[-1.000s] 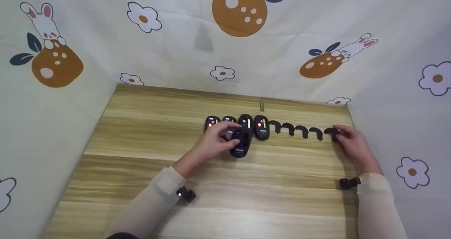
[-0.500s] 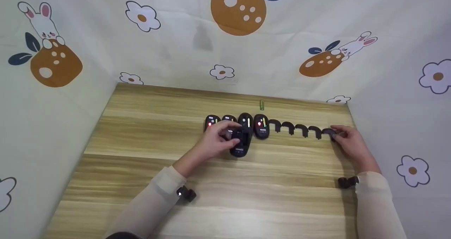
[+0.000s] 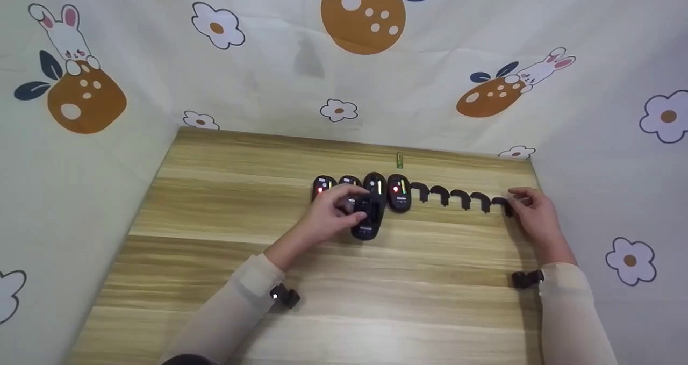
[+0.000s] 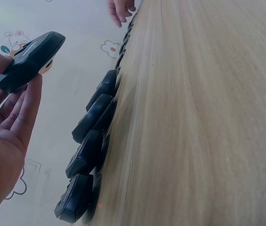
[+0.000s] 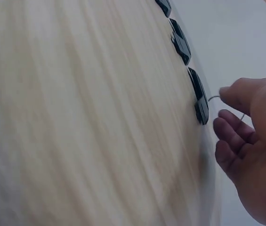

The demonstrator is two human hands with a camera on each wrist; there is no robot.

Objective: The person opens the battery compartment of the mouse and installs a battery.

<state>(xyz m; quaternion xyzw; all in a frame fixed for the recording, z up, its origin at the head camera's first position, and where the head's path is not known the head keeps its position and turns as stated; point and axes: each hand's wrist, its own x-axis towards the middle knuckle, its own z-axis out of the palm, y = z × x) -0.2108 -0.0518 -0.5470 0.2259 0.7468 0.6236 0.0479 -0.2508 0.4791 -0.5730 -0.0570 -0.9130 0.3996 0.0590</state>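
My left hand (image 3: 325,217) grips a black computer mouse (image 3: 365,231) between thumb and fingers. Its underside faces up with the battery slot uncovered. In the left wrist view this mouse (image 4: 31,61) is held above the table, tilted. At the row's right end, my right hand (image 3: 539,220) is beside the last black battery cover (image 3: 501,200), which lies on the table. The right wrist view shows that cover (image 5: 201,100) just apart from the loosely bent fingers (image 5: 238,96).
Several more mice (image 3: 399,195) lie belly up in a row, some with red lights and batteries showing. Several battery covers (image 3: 460,198) continue that row rightward. A green battery (image 3: 399,160) lies behind, near the patterned cloth wall (image 3: 269,85).
My right hand has lowered the last battery cover to the end of the row and let go of it. The left hand keeps its mouse in place.
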